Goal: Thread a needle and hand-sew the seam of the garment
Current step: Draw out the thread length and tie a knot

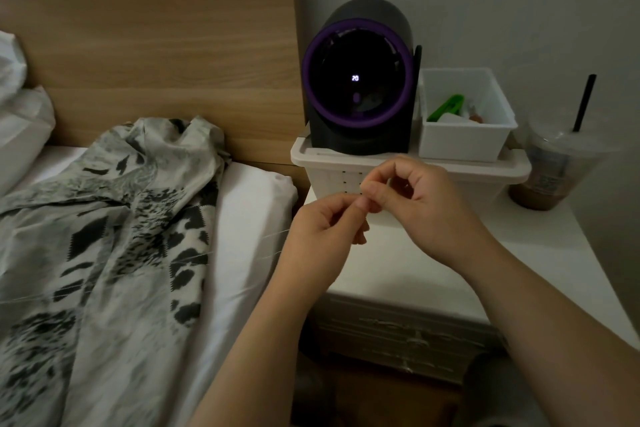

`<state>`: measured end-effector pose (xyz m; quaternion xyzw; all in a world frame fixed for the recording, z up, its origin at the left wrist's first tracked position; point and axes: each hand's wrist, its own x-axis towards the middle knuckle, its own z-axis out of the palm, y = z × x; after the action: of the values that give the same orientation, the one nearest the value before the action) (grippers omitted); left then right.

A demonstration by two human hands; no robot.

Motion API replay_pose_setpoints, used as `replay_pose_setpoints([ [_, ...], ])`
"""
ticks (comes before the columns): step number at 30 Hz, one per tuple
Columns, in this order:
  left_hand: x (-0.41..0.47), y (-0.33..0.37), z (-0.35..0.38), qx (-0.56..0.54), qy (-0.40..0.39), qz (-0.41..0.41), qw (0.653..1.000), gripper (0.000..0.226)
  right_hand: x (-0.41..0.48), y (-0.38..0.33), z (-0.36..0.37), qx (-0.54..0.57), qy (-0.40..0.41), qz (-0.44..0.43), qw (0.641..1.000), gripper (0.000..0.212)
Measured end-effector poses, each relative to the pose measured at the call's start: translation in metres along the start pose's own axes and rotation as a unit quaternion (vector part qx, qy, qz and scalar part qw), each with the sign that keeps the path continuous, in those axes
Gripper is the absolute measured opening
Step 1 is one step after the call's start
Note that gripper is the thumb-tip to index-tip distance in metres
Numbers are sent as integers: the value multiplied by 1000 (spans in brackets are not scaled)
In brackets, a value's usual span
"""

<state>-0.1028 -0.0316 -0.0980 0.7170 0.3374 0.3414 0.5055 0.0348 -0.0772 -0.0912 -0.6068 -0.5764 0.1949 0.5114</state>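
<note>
"Most of the view was bed, wasn't it?"

"Yes, a white-sheeted bed (249, 253) against a wooden headboard (156, 28). The garment (121, 218), pale with black blotches, lay crumpled across it and ran off the left and bottom edges. Pillows (20, 114) were cut off at the left."

"And beside the bed?"

"A white nightstand (415, 270) stood there. On it sat a lidded white bin (512, 172), so whatever was inside it was hidden. A dark device (360, 80) with a purple ring stood on the lid and showed '20'. A small open box (460, 146) stood just beside the device."

"What was in the box?"

"It held a green clip-like thing (446, 107), with some white and brownish bits that I couldn't identify. To the right of the bin was a lidded plastic cup (554, 177) with brown drink in its lower part. A black straw (585, 100) stood in the cup."

"How were the hands?"

"They met fingertip to fingertip in front of the bin, above the nightstand's left edge. The left hand (322, 232) had its fingers curled, and its thumb and forefinger pinched the thread (194, 256). The thread trailed off to the left, faintly, over the garment. The right hand (429, 204) was curled too, and it nipped a pale sliver that looked like the needle (389, 181). That sliver was too small to be sure of."

"Was it threaded?"

"I couldn't tell, because the fingertips covered the spot."
</note>
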Motion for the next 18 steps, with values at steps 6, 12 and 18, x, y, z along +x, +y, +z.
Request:
replay_pose_setpoints([
  [6, 4, -3, -6, -202, -22, -76, 976, 48, 5, 10, -5, 65, -3, 102, 993, 16],
  [12, 6, -6, -9, -135, -25, -76, 988, 47, 0, 4, -2, -82, -64, 19, 994, 11],
  [18, 4, -11, -9, -11, -22, -68, 997, 33, 1, 2, 1, -179, -66, -37, 981, 15],
])
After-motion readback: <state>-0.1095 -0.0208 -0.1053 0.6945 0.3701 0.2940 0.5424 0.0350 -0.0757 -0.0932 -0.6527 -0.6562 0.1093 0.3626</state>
